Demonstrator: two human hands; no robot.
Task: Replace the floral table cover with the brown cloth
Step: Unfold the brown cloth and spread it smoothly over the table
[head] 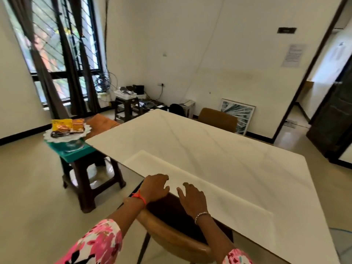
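A long table [190, 141] with a bare cream, marble-like top fills the middle of the view. Along its near edge lies a flat pale cream sheet [219, 193]. My left hand [155, 187] and my right hand [192, 199] rest palm down on that sheet's near edge, close together, fingers spread, gripping nothing. An orange-brown folded cloth or cushion [102, 121] lies past the table's far left corner; I cannot tell which it is. No floral cover is in view.
A brown chair [171, 233] stands tucked under the table right below my hands. To the left, a dark stool [91, 180] carries a teal tray, a doily, a glass bowl and snack packets [67, 125]. Another chair [217, 119] is at the far side, a doorway on the right.
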